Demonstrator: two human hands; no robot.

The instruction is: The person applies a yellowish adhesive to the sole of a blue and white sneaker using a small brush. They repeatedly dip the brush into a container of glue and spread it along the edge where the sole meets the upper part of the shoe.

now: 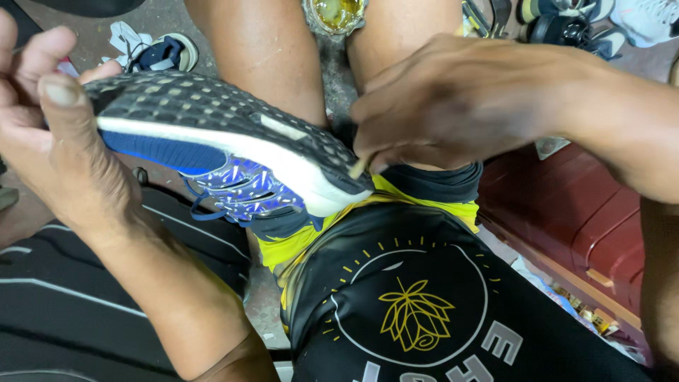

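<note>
Left hand (49, 141) clamps the shoe (226, 152) sole-up at frame left; right hand (453, 106) pinches a small stick (358, 168) at the sole edge, which I'd guess could slip or snap.

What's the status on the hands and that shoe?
Left hand grips blue shoe, sole up. Right hand pinches small stick at sole edge. Nothing blocking.

Light is even and moderately bright, daylight-like, falling from above. Colours read true. A glossy sheen lies on the white foam midsole of the blue knit running shoe (233, 145), without blown-out glare. Soft shadow gathers beneath the shoe and under the right hand (460, 106). The left hand (49, 134), close to the lens, is slightly soft and stretched by wide-angle distortion. Centre focus is sharp.
</note>
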